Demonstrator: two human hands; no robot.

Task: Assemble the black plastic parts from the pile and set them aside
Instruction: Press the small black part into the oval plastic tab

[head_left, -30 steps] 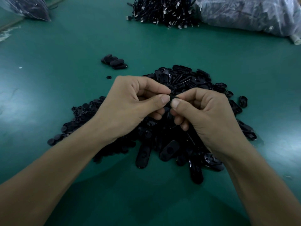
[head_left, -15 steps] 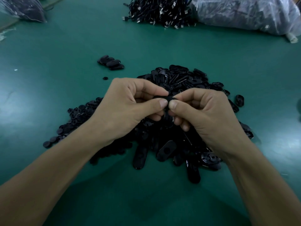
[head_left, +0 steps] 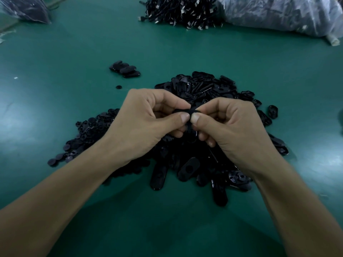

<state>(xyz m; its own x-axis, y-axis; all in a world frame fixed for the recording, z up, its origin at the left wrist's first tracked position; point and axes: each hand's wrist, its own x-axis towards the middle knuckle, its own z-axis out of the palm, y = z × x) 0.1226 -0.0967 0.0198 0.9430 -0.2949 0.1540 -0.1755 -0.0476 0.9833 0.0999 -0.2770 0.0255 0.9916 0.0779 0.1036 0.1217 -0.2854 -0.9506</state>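
Toward the near edge of the desk [head_left: 167, 229], both forearms reached in over the pile [head_left: 188, 168] of black parts, whose nearest oval shells lay loose on the green surface.

The main risk appeared to lie in the small black part [head_left: 189, 110] held above the pile's middle. It was pinched only at the fingertips, so a push that ran off-line could make it twist or spring free. It would then drop among look-alike pieces and be hard to find again. A half-seated join could also pass for finished, since the fingers hid most of the part.

The left grip [head_left: 141, 123] was clenched on the part's left end, thumb on the near face and forefinger on the far one, the other fingers curled under. The right grip [head_left: 235, 127] mirrored it on the right end, the two thumb tips almost touching. Whether two pieces were already mated between them could not be told.

Left of the hands, round pieces [head_left: 89, 130] spread toward the desk's left side. Farther off, a small cluster of set-aside parts [head_left: 126, 69] lay apart from the pile, with a lone round piece [head_left: 118, 87] between. Along the far edge lay a heap of cables [head_left: 178, 10], with plastic bags [head_left: 278, 13] toward both far corners.
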